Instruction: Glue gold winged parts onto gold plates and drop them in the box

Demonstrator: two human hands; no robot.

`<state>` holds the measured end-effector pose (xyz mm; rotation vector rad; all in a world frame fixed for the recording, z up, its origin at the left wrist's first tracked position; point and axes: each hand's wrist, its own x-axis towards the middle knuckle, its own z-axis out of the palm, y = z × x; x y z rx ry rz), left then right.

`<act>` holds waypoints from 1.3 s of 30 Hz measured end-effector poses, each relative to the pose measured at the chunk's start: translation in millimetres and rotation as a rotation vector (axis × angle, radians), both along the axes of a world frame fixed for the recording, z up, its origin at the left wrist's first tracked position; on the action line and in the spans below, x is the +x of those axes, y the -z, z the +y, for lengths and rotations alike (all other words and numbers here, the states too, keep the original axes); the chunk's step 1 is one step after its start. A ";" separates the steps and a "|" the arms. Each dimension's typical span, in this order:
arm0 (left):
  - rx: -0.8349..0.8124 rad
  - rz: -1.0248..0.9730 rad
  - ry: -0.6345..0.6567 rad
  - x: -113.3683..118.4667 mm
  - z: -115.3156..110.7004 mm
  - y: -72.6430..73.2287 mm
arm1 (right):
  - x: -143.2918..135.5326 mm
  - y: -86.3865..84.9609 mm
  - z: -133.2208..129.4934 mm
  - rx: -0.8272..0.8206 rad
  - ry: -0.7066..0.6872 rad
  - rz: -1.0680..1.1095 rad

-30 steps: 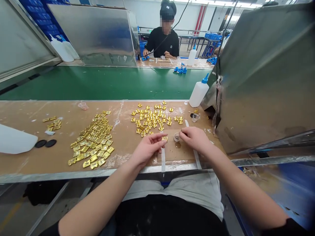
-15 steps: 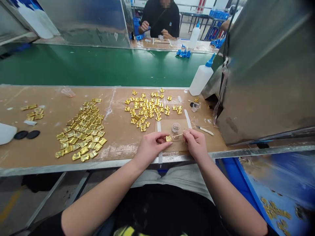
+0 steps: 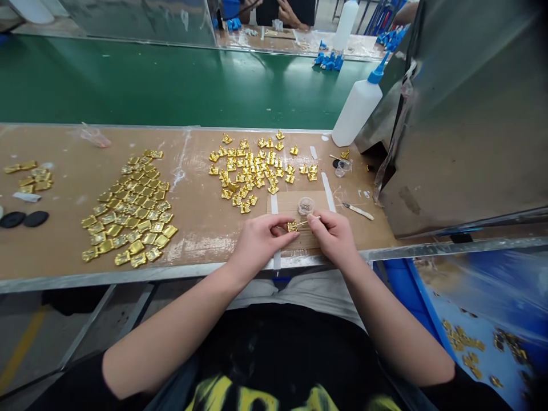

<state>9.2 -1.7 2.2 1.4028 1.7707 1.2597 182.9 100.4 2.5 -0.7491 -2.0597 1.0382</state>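
Between the thumb and fingers of my left hand (image 3: 261,240) is a small gold piece (image 3: 292,226), held low over a cardboard mat (image 3: 306,242). My right hand (image 3: 333,235) pinches a thin pale stick (image 3: 303,222), its tip at the gold piece. Just beyond my fingers a small clear cup (image 3: 305,206) stands on the mat. Many like gold pieces (image 3: 257,168) lie scattered past my hands. Further left spreads a bed of flat gold plates (image 3: 137,217).
A white bottle with a blue nozzle (image 3: 357,111) stands at the back right, beside a metal panel (image 3: 462,125). A craft knife (image 3: 358,211) lies right of the mat. Black discs (image 3: 36,219) lie far left. Across the green belt (image 3: 171,85) a person's hands (image 3: 289,12) show.
My view has tilted downward. The stick's tip has come from beside the gold piece onto it, and the piece appears turned in my left fingers.
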 end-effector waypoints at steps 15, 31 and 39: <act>-0.013 -0.055 -0.022 -1.9 0.3 0.0 | -4.8 -17.4 30.7 0.252 0.162 -0.333; -0.054 -0.076 -0.014 -3.2 2.3 -0.6 | 1.7 -5.2 5.9 -0.145 0.177 0.159; -0.051 -0.062 -0.001 -2.6 2.8 -2.4 | -6.5 -5.5 -3.1 -0.103 0.079 0.032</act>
